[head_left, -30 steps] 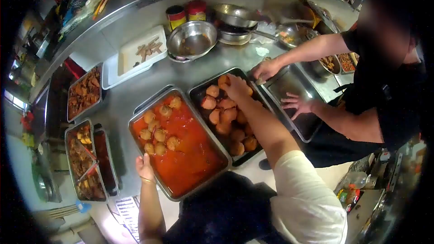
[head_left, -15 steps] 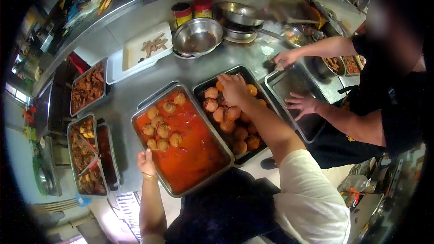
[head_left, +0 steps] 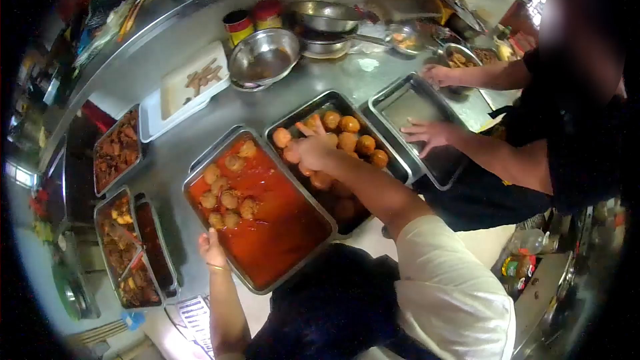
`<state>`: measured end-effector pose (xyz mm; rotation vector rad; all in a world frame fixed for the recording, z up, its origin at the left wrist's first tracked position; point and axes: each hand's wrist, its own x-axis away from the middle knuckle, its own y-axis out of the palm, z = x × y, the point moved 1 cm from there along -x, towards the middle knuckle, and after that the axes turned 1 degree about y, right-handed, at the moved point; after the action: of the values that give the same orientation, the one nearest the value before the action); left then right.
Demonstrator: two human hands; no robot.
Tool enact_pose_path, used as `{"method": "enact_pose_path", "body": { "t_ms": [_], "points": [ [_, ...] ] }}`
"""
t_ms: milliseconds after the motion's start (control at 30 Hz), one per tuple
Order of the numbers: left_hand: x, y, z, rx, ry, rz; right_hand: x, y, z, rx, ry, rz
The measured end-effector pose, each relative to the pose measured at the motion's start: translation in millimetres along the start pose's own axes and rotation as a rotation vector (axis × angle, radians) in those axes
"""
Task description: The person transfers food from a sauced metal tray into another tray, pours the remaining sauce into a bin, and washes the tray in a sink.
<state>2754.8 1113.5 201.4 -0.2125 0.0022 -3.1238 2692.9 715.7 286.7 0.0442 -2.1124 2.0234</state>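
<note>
Brown balls (head_left: 348,141) in tray (head_left: 395,173), some hidden behind right grip (head_left: 314,151), contact unclear

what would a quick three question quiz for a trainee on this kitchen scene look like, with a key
1. Multiple choice: what does the wearer's left hand touch?
A) the rim of the red-sauce tray
B) a spoon
C) a can

2. True or false: the wearer's right hand is dipping into the red sauce.

3. Fill in: as the camera sees it, the white tray with brown pieces in it lies to the ____ of the steel bowl.

Key:
1. A
2. False; it is at the round balls in the dark tray.
3. left
</note>
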Motion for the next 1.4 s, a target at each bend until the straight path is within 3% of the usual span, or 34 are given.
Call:
{"method": "enact_pose_path", "body": {
  "t_ms": [33, 67, 167, 233, 267, 300, 367, 467, 600, 733, 767, 833, 900, 967, 1000, 1133, 1167, 1200, 1267, 1300, 1367, 1400],
  "points": [
    [1.6, 0.0, 5.2, -0.003, 0.009, -0.025, 9.9, -20.5, -9.1, -0.015, -0.004, -0.057],
    [3.6, 2.3, 8.1, 0.071, -0.009, -0.054, 8.9, 12.6, -8.0, -0.142, -0.045, 0.411],
    [11.0, 12.6, 15.6, 0.259, -0.054, -0.035, 21.3, -3.0, -28.7, -0.279, -0.034, 0.602],
    [5.1, 7.0, -2.1, 0.079, 0.005, 0.078, 35.7, -23.8, -56.1, -0.298, -0.141, 0.661],
    [3.1, 3.0, -9.0, 0.020, -0.034, 0.094, 43.4, -23.8, -72.3, -0.406, -0.192, 0.646],
    [0.5, 3.2, -10.2, -0.028, -0.069, 0.098, 48.0, -13.4, -84.5, -0.432, -0.212, 0.403],
    [2.9, 7.5, -0.5, 0.059, 0.035, 0.015, 64.0, -16.4, -114.1, -0.448, -0.356, 0.442],
    [7.9, 13.8, 12.9, 0.187, -0.053, -0.003, 76.3, -8.8, -124.8, -0.401, -0.324, 0.454],
    [15.9, 18.5, 38.5, 0.114, -0.135, -0.031, 78.6, -5.4, -104.2, -0.455, 0.039, 0.574],
    [10.6, 9.8, 19.5, -0.030, -0.101, -0.005, 86.8, 7.0, -91.3, -0.910, 0.326, 0.361],
    [12.0, 9.7, 19.3, -0.020, -0.133, 0.021, 84.2, 21.0, -90.2, -0.870, 0.323, 0.360],
    [15.1, 10.8, 33.6, -0.346, -0.129, 0.110, 81.6, 31.1, -86.4, -0.765, 0.406, 0.352],
    [7.1, 8.0, 17.3, 0.047, -0.179, -0.122, 74.5, 57.8, -77.4, -0.701, 0.417, 0.387],
    [22.7, 25.3, 67.6, 0.190, -0.192, -0.084, 82.4, 30.8, -94.4, -0.814, 0.439, 0.485],
    [3.3, 9.6, 26.7, 0.072, -0.104, -0.072, 86.8, 17.9, -98.8, -0.815, 0.451, 0.467],
    [5.1, -11.6, 38.5, 0.192, -0.238, -0.140, 88.5, 11.9, -110.9, -0.753, 0.420, 0.467],
    [7.4, -13.2, 36.4, 0.206, -0.359, -0.044, 88.9, 7.9, -112.1, -0.735, 0.432, 0.421],
    [26.0, 0.4, 105.9, 0.334, -0.673, 0.026, 88.7, 8.7, -114.3, -0.738, 0.401, 0.534],
    [11.4, -20.0, 67.3, 0.605, -0.688, -0.326, 90.0, 13.3, -115.6, -0.852, 0.437, 0.453],
    [17.1, -14.3, 86.8, 0.633, -0.606, -0.425, 89.8, 18.3, -114.1, -0.860, 0.447, 0.437],
    [15.0, -22.6, 74.1, 0.730, -0.728, -0.465, 94.1, 28.1, -107.4, -1.019, 0.464, 0.333],
    [13.7, -28.1, 67.3, 0.717, -0.689, -0.462, 99.2, 27.8, -110.3, -1.043, 0.438, 0.346]
  ]
}}
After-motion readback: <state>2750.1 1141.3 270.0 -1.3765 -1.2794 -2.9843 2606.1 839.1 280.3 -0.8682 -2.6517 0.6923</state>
